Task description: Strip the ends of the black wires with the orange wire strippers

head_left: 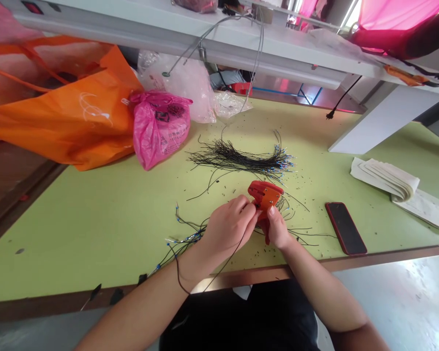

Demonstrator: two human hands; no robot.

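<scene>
Left hand [229,222]: fingers are pinching a wire [227,263] beside the tool [269,196].
Right hand [278,229]: fingers are gripping this tool.
Tool: is being held near the worktop's [95,219] front edge.
Bundle [247,159]: is lying farther back.

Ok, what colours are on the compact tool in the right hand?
Red-bodied hand tool with an orange side plate; head view.

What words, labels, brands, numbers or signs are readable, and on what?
None readable.
Pink plastic bag: dark printing, too blurred.
Orange carrier bag: white curved mark, no legible letters.
Translucent white plastic bag: faint marks, unreadable.
Red-and-orange hand tool: no readable text.
</scene>
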